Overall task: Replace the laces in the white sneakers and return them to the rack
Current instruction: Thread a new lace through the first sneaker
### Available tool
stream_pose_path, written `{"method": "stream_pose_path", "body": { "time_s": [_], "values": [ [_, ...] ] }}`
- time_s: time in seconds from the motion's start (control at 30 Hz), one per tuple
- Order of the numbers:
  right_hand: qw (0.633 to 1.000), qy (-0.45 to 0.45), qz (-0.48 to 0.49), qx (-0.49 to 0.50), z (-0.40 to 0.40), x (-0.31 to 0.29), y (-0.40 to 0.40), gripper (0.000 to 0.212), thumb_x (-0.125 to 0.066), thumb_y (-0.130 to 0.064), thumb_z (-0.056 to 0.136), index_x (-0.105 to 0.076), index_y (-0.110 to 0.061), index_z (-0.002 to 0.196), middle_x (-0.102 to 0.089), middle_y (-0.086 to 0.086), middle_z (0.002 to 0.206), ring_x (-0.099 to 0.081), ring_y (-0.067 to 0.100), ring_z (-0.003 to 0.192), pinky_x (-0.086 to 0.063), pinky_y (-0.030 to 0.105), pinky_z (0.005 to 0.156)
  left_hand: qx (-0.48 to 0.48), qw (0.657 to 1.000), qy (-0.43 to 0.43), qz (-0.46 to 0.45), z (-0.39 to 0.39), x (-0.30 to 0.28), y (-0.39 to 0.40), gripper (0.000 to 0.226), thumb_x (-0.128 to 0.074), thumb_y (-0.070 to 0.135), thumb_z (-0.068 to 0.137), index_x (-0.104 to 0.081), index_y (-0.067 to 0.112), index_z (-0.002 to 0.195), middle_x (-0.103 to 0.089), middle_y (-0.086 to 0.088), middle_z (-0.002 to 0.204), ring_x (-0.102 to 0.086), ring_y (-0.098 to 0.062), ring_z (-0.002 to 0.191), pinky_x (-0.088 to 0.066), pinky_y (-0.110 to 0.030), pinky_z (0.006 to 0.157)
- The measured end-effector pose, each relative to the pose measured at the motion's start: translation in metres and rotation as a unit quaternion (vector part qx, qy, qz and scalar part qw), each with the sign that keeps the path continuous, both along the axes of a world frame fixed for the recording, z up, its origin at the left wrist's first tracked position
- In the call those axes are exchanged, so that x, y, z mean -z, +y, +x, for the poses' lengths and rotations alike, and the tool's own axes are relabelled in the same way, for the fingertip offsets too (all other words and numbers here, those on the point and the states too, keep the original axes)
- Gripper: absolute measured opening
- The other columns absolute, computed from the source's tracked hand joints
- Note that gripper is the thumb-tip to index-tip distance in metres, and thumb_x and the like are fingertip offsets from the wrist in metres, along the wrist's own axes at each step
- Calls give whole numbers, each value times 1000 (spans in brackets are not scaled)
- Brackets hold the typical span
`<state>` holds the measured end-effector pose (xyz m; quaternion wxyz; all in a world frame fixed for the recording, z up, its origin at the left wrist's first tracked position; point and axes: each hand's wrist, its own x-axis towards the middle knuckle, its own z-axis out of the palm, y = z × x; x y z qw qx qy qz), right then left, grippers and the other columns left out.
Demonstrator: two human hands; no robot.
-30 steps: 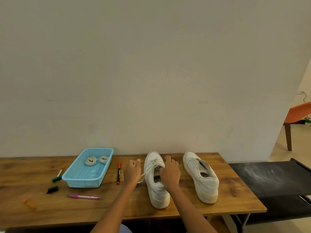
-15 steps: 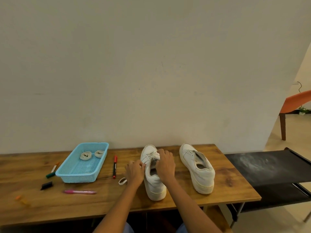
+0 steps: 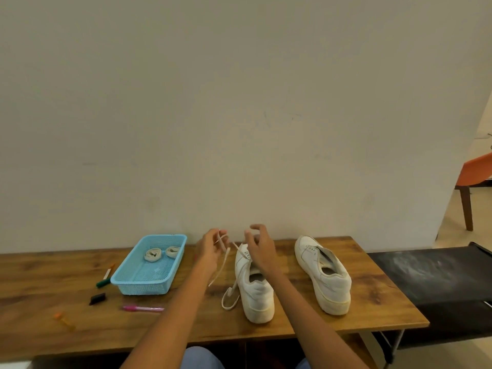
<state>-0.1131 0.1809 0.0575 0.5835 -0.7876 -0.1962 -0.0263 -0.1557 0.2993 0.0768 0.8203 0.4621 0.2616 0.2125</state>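
Two white sneakers stand on the wooden table [image 3: 372, 302], toes toward the wall. The left sneaker [image 3: 255, 286] has an off-white lace [image 3: 225, 265] partly pulled out of it. My left hand [image 3: 211, 250] pinches that lace, raised above the table to the left of the shoe's toe; the lace hangs down and loops on the wood beside the shoe. My right hand [image 3: 259, 247] hovers over the toe and eyelets with curled fingers; whether it holds the lace is unclear. The right sneaker [image 3: 323, 272] has no lace that I can see. Two rolled laces [image 3: 159, 253] lie in a blue basket [image 3: 138, 280].
Left of the basket lie a green marker [image 3: 105, 279], a black cap [image 3: 97, 298], a pink pen [image 3: 143, 308] and a small orange piece [image 3: 64, 319]. A black fabric rack [image 3: 436, 275] adjoins the table on the right. An orange chair [image 3: 476, 174] stands beyond it.
Both hands have lifted from the left sneaker's tongue toward its toe. My left hand has drawn the lace up and out to the left, and more loose lace now lies beside the shoe.
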Motion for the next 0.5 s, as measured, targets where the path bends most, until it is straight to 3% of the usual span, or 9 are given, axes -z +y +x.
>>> {"method": "stream_pose_path", "body": {
  "time_s": [0.07, 0.2, 0.27, 0.37, 0.5],
  "values": [
    [996, 59, 2, -72, -5, -15, 8, 42, -42, -40, 98, -43, -11, 128, -66, 6, 98, -63, 15, 84, -51, 27, 75, 31, 999, -22, -7, 3, -9, -10, 14, -51, 7, 90, -63, 4, 82, -64, -9, 82, -61, -19, 73, -54, -26, 58],
    [981, 117, -45, -151, -2, -30, 5, 42, -46, -36, 98, -40, -10, 129, -62, 10, 106, -65, 16, 78, -53, 20, 59, 34, 999, -1, 20, 8, -17, -25, 13, -56, 5, 88, -67, 6, 82, -66, -8, 82, -62, -18, 71, -52, -25, 53],
    [977, 92, -121, -149, 6, -32, -3, 44, -57, -25, 93, -43, -8, 130, -65, 15, 110, -65, 21, 82, -56, 29, 71, 30, 999, 18, 42, 10, -14, -24, 8, -60, 5, 87, -68, 3, 84, -65, -11, 83, -60, -17, 65, -51, -22, 48],
    [980, 15, -163, -114, 10, -34, -11, 42, -64, -18, 85, -52, -7, 124, -65, 13, 113, -64, 25, 95, -52, 38, 90, 24, 996, 34, 79, 12, -11, -27, 9, -66, 7, 83, -69, 2, 89, -65, -11, 86, -61, -17, 69, -55, -26, 59],
    [984, 22, -120, -128, 7, -39, -14, 35, -63, -12, 82, -57, -5, 116, -69, 14, 98, -66, 23, 86, -53, 34, 85, -22, 996, 42, 80, 16, -13, -36, 9, -71, 11, 79, -69, 4, 85, -65, -9, 82, -61, -18, 71, -54, -29, 61]
  ]
}}
